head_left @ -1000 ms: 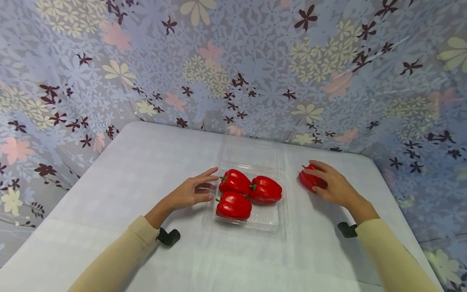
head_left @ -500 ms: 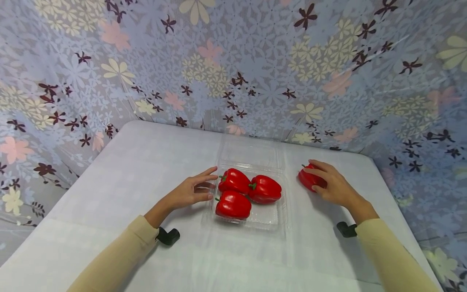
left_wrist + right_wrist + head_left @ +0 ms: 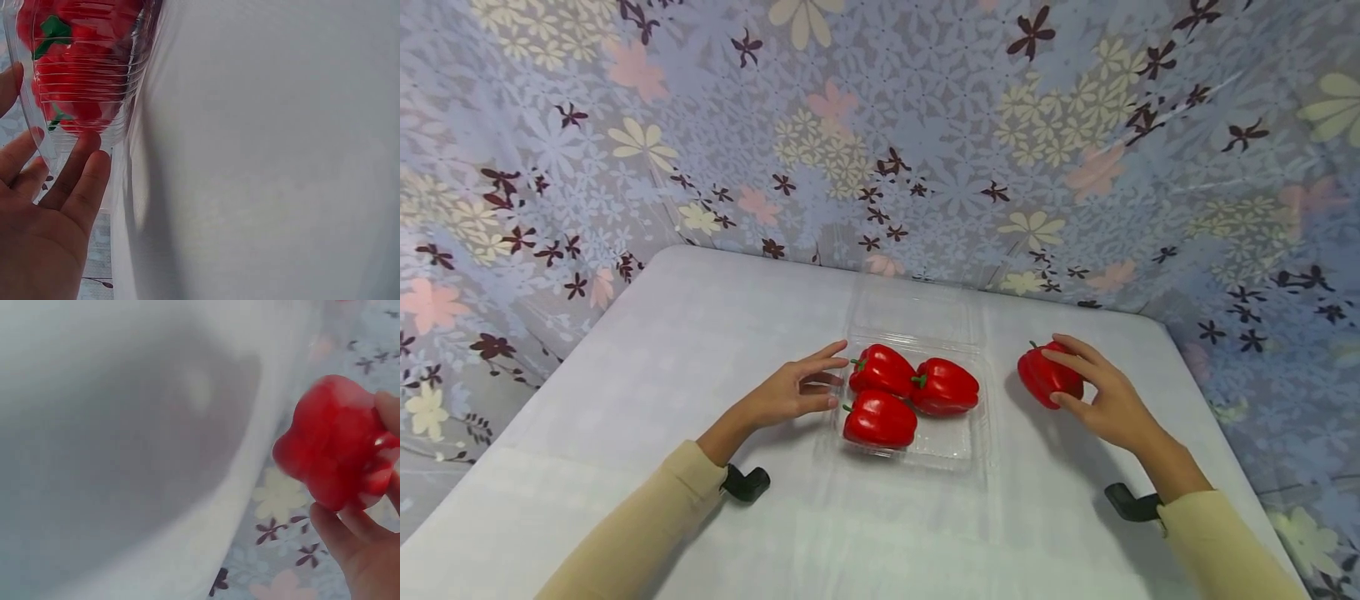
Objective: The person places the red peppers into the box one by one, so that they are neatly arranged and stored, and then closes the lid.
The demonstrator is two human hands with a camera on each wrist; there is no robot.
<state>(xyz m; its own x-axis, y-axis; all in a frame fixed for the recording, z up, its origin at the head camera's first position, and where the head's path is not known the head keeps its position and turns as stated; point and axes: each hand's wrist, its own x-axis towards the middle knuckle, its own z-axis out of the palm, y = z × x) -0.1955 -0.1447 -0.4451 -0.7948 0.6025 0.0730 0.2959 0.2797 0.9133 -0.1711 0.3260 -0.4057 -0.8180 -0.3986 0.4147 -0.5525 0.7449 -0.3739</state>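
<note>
Between thumb and fingers my right hand [image 3: 1108,402] holds a red bell pepper [image 3: 1043,377], raised off the table; its lobed end shows in the right wrist view [image 3: 337,444]. Left of it stands a clear plastic clamshell box [image 3: 951,448], lid open toward the wall. Three red bell peppers with green stems lie inside: one at the back left [image 3: 883,369], another at the right [image 3: 947,387], the third at the front left [image 3: 880,419]. My left hand [image 3: 782,394] has its fingers loosely extended at the box's left side; in the left wrist view its fingertips [image 3: 90,140] are at the ribbed wall.
A white cloth covers the table [image 3: 737,308]. Behind it hangs a flower-patterned fabric [image 3: 925,150], close to the far edge. The transparent lid [image 3: 913,317] lies back behind the box. Black mounts [image 3: 747,483] sit at both wrists.
My right hand has lifted the bell pepper off the table and shifted slightly right and nearer to me. The left hand and the box have stayed put.
</note>
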